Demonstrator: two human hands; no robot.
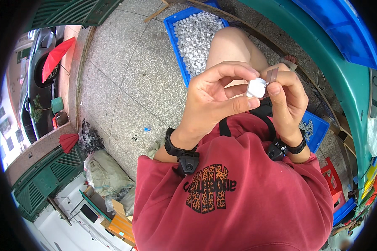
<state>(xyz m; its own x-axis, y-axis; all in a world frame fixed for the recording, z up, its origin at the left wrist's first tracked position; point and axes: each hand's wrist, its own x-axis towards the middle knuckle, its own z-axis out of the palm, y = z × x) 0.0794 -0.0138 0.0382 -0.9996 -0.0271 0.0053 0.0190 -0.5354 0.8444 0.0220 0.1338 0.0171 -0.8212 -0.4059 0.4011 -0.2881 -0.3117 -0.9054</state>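
My left hand (211, 94) pinches a small white plastic part (256, 88) between thumb and fingertips, in front of my chest. Close beside it, my right hand (291, 94) is closed on a thin, flat, blade-like metal piece (272, 75). The piece stands up from the fingers, and its lower end is hidden by them. My right fingertips meet the right side of the white part, or come very near it; I cannot tell which. Beyond my hands, a blue tray (174, 51) on the floor holds a heap of small white plastic parts (197, 37).
Right of my lap is a smaller blue tray (322, 130) with pale pieces in it. A green curved surface (339, 75) runs along the right, with a blue bin (343, 29) above. A red stool (331, 178) stands lower right. Sacks (107, 171) lie at the left.
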